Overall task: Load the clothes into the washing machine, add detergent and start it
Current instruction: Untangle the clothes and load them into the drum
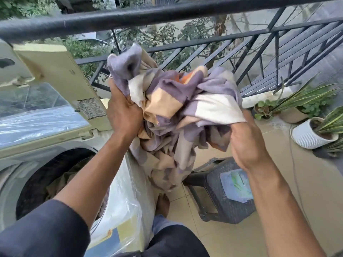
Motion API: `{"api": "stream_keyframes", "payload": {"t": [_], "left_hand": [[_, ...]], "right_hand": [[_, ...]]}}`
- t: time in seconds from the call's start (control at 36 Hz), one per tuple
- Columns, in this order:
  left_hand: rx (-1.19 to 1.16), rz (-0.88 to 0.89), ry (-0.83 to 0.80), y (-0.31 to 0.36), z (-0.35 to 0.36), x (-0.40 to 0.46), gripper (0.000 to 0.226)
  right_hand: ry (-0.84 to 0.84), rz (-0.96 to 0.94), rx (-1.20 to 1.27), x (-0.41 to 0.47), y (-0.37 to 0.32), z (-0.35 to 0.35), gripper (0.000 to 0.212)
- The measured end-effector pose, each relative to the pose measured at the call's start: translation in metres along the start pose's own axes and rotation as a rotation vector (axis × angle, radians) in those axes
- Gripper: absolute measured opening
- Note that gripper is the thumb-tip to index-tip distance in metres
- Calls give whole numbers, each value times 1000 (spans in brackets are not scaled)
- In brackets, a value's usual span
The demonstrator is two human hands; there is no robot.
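Note:
A bundled cloth in purple, cream and orange patches hangs in front of me at chest height, its tail trailing down toward the floor. My left hand grips its left side with curled fingers. My right hand holds its right lower edge. The top-loading washing machine stands at the left, wrapped in clear plastic, with its lid raised. Its dark drum opening shows some brownish fabric inside. The cloth is to the right of the drum, outside it.
A black balcony railing runs across the top and right. A dark plastic stool with a pale packet on it stands on the tiled floor at right. Potted plants sit by the railing. My bare foot is below the cloth.

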State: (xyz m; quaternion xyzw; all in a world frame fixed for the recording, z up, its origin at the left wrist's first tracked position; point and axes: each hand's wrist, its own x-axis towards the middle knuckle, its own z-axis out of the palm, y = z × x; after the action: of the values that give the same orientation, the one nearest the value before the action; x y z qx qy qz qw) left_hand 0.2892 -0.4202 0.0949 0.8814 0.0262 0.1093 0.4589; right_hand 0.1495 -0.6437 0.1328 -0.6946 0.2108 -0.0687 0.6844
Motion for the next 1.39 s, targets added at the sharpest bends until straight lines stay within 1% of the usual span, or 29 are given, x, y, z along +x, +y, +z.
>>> {"api": "stream_keyframes", "payload": {"t": [0.08, 0.11, 0.14, 0.17, 0.22, 0.25, 0.28, 0.33, 0.36, 0.44, 0.5, 0.56, 0.58, 0.61, 0.67, 0.69, 0.72, 0.75, 0.78, 0.83, 0.86, 0.89, 0.97, 1.03, 1.14, 1.19, 1.28, 1.33, 1.39], "left_hand": [[-4, 26, -76, 2, -3, 2, 70], [-28, 44, -124, 3, -4, 1, 77], [-67, 66, -183, 5, -5, 0, 83], [-111, 89, -250, 9, -8, -3, 86], [-184, 145, -361, 17, -11, -7, 91], [-215, 145, -406, 21, -13, -8, 93], [-256, 120, -448, 24, -15, -7, 93], [-347, 72, -527, 25, -18, -2, 91], [-379, 48, -578, 24, -20, 1, 90], [-444, 33, -764, 20, -27, 4, 95], [-486, 26, -867, 15, -27, 5, 104], [-465, 17, -920, 13, -23, 7, 120], [-429, 34, -917, 14, -20, 8, 129], [-383, 80, -895, 13, -16, 8, 136], [-295, 192, -779, 15, -8, 4, 144], [-242, 220, -702, 17, -5, 0, 149], [-190, 243, -630, 19, -4, -4, 153], [-141, 264, -557, 23, -3, -7, 146], [-96, 280, -484, 26, -2, -8, 132], [12, 262, -340, 32, -2, -10, 105], [34, 231, -290, 34, -1, -10, 98], [35, 203, -257, 35, 0, -9, 91], [14, 145, -203, 33, 3, -9, 74], [9, 108, -170, 33, 3, -7, 69], [-16, 32, -122, 34, 2, -5, 66], [-52, 10, -99, 35, 0, -4, 69], [-92, -20, -76, 40, -5, -2, 70], [-115, -47, -60, 44, -8, -1, 66], [-134, -54, -49, 48, -10, -1, 65]], "right_hand": [[-102, -34, -72, 0, -10, 6, 34], [-153, -52, -78, -1, -15, 12, 35], [-174, -75, -97, 0, -18, 21, 44], [-196, -116, -119, 0, -20, 30, 49], [-256, -124, -154, 1, -26, 46, 44], [-288, -116, -182, 2, -28, 51, 43], [-306, -109, -222, 4, -29, 55, 38], [-271, -151, -313, 7, -32, 60, 22], [-259, -163, -327, 8, -33, 61, 20], [-260, -179, -293, 13, -33, 63, 27], [-267, -170, -272, 16, -31, 63, 24], [-295, -177, -243, 17, -29, 62, 37], [-308, -182, -239, 16, -29, 62, 41], [-317, -171, -206, 15, -29, 62, 37], [-358, -147, -117, 12, -31, 63, 20], [-386, -141, -90, 10, -32, 64, 22], [-403, -155, -77, 8, -34, 66, 32], [-427, -188, -73, 7, -35, 67, 34], [-447, -210, -71, 7, -35, 69, 30], [-471, -253, -85, 10, -36, 73, 40], [-478, -266, -75, 12, -36, 72, 44], [-486, -279, -47, 14, -37, 71, 44], [-449, -349, -7, 15, -40, 66, 34], [-359, -411, -84, 15, -36, 64, 30], [-111, -524, -324, 15, -8, 56, 21], [-10, -539, -376, 12, 10, 52, 22], [156, -494, -380, 5, 45, 49, 21], [288, -447, -400, 1, 76, 48, 29], [386, -381, -481, -2, 112, 45, 49]]}}
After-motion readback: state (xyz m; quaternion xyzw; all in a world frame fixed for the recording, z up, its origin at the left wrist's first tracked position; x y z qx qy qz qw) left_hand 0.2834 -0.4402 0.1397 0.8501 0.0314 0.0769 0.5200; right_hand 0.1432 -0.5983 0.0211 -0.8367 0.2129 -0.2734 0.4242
